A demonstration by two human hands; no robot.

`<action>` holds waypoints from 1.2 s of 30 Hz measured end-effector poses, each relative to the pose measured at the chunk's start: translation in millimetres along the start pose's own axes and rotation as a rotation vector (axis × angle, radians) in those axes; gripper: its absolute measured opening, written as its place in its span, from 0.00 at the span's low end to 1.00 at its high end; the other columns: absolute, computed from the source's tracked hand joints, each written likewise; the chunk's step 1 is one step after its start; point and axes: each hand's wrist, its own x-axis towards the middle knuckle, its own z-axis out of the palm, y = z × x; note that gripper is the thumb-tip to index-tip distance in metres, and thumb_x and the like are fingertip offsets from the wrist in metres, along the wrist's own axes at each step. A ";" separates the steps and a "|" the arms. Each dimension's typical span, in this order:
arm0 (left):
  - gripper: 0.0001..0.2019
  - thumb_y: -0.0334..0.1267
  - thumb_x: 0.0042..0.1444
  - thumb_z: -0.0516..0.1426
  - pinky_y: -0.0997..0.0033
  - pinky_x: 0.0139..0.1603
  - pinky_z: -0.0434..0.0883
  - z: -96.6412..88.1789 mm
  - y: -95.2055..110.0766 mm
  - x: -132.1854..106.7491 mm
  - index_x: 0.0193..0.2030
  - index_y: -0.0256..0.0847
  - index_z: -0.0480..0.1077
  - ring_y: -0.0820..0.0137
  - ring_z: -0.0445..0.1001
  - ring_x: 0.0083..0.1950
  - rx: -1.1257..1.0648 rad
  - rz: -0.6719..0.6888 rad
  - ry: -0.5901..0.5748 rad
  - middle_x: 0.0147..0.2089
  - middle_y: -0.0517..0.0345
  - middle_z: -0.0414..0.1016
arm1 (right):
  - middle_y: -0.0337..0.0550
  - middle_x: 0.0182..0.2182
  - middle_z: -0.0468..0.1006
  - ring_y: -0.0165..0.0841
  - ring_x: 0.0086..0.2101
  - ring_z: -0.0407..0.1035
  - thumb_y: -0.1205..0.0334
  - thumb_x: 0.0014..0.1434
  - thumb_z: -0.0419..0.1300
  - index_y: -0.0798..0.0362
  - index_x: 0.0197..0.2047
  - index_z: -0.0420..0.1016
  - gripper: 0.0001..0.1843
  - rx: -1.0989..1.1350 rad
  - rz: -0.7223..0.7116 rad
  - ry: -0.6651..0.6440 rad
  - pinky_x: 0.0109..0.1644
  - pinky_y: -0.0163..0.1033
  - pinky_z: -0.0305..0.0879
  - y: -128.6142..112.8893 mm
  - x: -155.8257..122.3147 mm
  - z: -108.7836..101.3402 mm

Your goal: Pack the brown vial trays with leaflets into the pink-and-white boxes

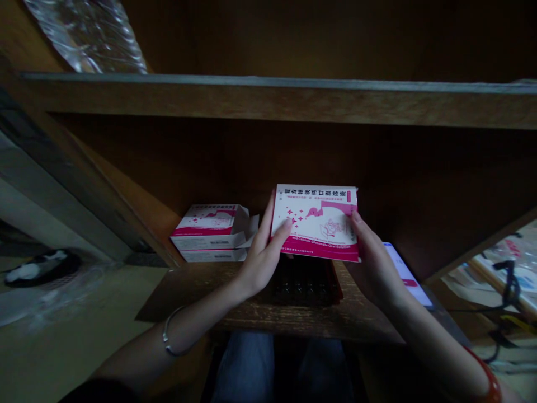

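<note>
Both my hands hold a white and magenta medicine box (316, 224), labelled as an oral solution, tilted up above the shelf. My left hand (266, 246) grips its left side, thumb across the front. On the right edge, my right hand (371, 257) has its thumb on the front corner; its other fingers are hidden behind. Below the box lies a dark tray with several glossy ridges (308, 285), partly covered by the box. Two similar medicine boxes (210, 232) are stacked to the left, the upper one with its end flaps open.
A lit phone (406, 277) lies right of my right hand. The wooden shelf board (251, 310) ends just above my knees. An upper shelf edge (268, 101) crosses overhead, with clear plastic (90, 36) on it. Cables (503, 296) hang at far right.
</note>
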 end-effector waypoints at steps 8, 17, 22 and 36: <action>0.34 0.50 0.62 0.55 0.64 0.49 0.78 -2.1 6.4 -1.0 0.72 0.54 0.48 0.58 0.73 0.56 -0.093 -0.056 0.041 0.65 0.56 0.67 | 0.41 0.48 0.81 0.42 0.53 0.73 0.48 0.61 0.60 0.46 0.45 0.78 0.14 -0.024 -0.018 0.001 0.52 0.46 0.74 -0.4 3.5 -4.1; 0.32 0.50 0.59 0.58 0.76 0.23 0.72 -11.6 10.7 2.1 0.69 0.59 0.54 0.68 0.75 0.37 -0.154 -0.084 0.094 0.60 0.58 0.72 | 0.48 0.48 0.81 0.39 0.41 0.78 0.51 0.57 0.65 0.50 0.57 0.71 0.26 -0.142 0.015 -0.050 0.38 0.39 0.75 -10.0 2.8 -4.6; 0.29 0.48 0.60 0.58 0.64 0.58 0.72 -14.0 11.4 2.1 0.68 0.57 0.58 0.58 0.68 0.63 -0.101 0.004 0.130 0.65 0.62 0.68 | 0.46 0.56 0.76 0.41 0.46 0.77 0.52 0.57 0.66 0.46 0.58 0.72 0.26 -0.247 0.081 -0.214 0.39 0.41 0.77 -17.9 4.9 -13.2; 0.29 0.46 0.57 0.59 0.77 0.20 0.66 -23.9 33.8 13.3 0.65 0.48 0.63 0.70 0.75 0.31 -0.178 -0.135 0.203 0.46 0.54 0.80 | 0.37 0.53 0.77 0.34 0.35 0.77 0.60 0.56 0.65 0.34 0.65 0.60 0.36 -0.177 0.067 -0.003 0.27 0.38 0.78 -18.9 9.9 -11.2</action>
